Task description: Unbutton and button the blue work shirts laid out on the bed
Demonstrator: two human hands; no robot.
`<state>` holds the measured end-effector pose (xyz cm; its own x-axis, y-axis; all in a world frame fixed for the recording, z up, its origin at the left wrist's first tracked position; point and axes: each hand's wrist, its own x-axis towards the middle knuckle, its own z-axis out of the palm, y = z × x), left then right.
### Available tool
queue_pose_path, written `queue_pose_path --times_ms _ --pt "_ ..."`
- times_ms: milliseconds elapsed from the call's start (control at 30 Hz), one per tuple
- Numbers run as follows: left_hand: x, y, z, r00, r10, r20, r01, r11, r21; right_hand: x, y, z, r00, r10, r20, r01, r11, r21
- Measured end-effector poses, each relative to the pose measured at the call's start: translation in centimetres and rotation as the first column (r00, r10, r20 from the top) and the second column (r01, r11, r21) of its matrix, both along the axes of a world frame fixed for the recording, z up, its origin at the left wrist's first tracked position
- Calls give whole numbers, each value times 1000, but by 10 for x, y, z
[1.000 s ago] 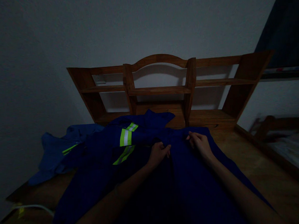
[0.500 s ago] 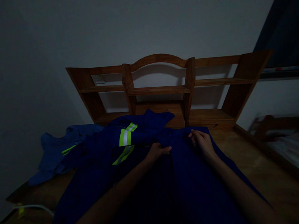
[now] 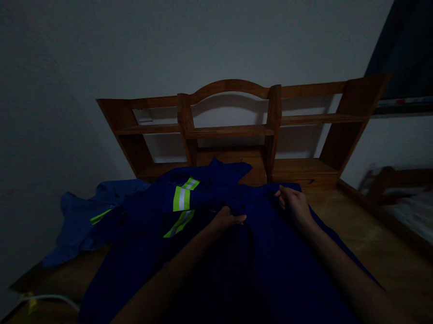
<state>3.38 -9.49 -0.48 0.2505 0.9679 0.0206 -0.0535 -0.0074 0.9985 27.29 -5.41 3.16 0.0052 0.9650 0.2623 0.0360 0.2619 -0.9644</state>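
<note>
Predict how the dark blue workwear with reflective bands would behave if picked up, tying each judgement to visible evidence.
The dark blue workwear would probably flop, as its cloth lies in loose folds. Lifted at one spot, much would likely trail, because it spreads widely. It seems unlikely to roll, lying draped rather than rounded.

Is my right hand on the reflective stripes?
No, the right hand is over plain dark blue fabric, right of the reflective stripes.

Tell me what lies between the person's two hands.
Dark blue cloth spans the stretch between the left hand and the right hand, as the head view shows.
</note>
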Motion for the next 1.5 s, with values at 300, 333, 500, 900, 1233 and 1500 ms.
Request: queue_pose_path --times_ms 300,333,500,900,1233,1500 --pt "4 5 -11 988 43 151 -31 996 -81 0 1 -2 1000 -2 -22 2 1000 -19" --pt "5 4 -8 980 66 190 -46 993 -112 0 2 -2 1000 -4 -21 3 1000 -19" --pt "7 -2 1 938 204 281 -143 964 -224 0 1 -1 1000 -4 -12 4 1000 -8" --pt "10 -3 15 885 302 354 -316 948 -17 -4 2 -6 999 44 12 -43 998 -49" --pt "6 -16 25 736 651 188 -672 737 80 48 14 18 592 -253 765 258 959 118" --pt "12 -12 33 787 473 397 -455 879 -145 60 15 15 640 6 769 34 999 -37"
